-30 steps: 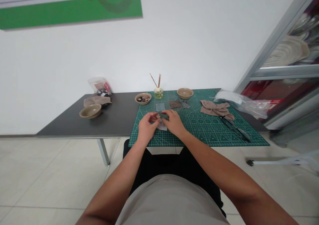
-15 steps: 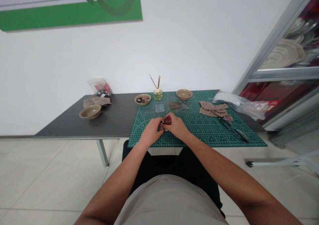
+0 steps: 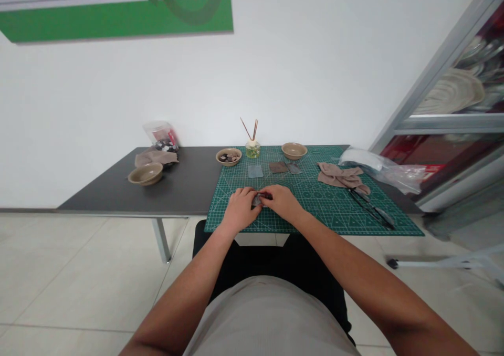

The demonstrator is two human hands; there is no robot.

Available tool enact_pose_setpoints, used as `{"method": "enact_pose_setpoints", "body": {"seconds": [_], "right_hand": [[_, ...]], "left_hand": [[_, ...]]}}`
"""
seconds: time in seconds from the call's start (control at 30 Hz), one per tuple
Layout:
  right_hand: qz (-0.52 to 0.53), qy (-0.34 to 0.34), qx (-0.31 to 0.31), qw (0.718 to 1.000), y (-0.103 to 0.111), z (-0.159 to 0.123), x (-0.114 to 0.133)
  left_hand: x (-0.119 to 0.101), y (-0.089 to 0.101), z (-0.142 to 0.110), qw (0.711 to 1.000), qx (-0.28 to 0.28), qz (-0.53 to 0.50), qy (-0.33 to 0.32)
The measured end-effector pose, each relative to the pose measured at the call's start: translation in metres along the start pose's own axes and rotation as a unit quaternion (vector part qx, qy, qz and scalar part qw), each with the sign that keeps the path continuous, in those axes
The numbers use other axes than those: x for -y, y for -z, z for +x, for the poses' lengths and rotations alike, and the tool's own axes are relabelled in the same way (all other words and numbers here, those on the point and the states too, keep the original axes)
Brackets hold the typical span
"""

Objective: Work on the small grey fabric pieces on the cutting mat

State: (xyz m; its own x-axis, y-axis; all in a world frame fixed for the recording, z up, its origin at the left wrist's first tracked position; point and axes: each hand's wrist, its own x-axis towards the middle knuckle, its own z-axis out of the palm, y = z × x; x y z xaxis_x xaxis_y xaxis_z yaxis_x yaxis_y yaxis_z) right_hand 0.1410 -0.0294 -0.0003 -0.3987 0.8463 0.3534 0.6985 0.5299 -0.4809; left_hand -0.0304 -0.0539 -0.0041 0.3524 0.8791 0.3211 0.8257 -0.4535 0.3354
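Observation:
My left hand [image 3: 242, 209] is closed, its thumb and fingertips on a small greyish, partly see-through bag [image 3: 256, 200] low over the green cutting mat [image 3: 315, 209]. From the other side my right hand [image 3: 280, 201] pinches the bag's dark edge. The fingers cover much of it, so its contents cannot be made out. Just beyond the hands lie a pale grey-blue flat bag [image 3: 255, 171], a brown one [image 3: 277, 167] and a dark grey one [image 3: 293, 168]. A tan bowl [image 3: 223, 161] with small dark and pinkish pieces stands behind them to the left.
A reed diffuser [image 3: 252, 148] and another tan bowl [image 3: 294, 150] stand at the back. To the right are a crumpled brown cloth [image 3: 342, 177], dark-framed glasses [image 3: 372, 209] and a plastic bag [image 3: 386, 168]. At left are a third bowl [image 3: 145, 176] and a clear container [image 3: 162, 135].
Both hands have lowered the small bag slightly toward the mat, and the fingers lie flatter over it. The whole view has shifted a little; the other things keep their places.

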Motion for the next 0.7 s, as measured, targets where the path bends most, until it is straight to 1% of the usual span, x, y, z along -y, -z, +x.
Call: {"method": "enact_pose_setpoints", "body": {"seconds": [0.13,0.3,0.5,0.6,0.7], "right_hand": [[-0.032,0.002,-0.005,0.999,0.0009,-0.0019,0.0014],[-0.007,0.002,-0.022,1.000,-0.0021,-0.0012,-0.0019],[0.001,0.019,0.024,1.000,0.0053,-0.0010,-0.0053],[-0.002,0.004,0.022,1.000,0.0053,0.0015,-0.0043],[0.017,0.010,0.019,1.000,0.0031,0.0033,-0.0037]], "left_hand": [[0.0001,-0.0006,0.0002,1.000,0.000,0.004,0.004],[0.0013,0.0009,0.0002,1.000,0.005,0.008,0.003],[0.0020,0.0039,-0.0007,1.000,0.016,-0.001,-0.008],[0.0021,0.0031,-0.0003,1.000,0.013,0.005,-0.004],[0.0025,0.0020,0.0003,1.000,0.012,0.009,0.002]]}}
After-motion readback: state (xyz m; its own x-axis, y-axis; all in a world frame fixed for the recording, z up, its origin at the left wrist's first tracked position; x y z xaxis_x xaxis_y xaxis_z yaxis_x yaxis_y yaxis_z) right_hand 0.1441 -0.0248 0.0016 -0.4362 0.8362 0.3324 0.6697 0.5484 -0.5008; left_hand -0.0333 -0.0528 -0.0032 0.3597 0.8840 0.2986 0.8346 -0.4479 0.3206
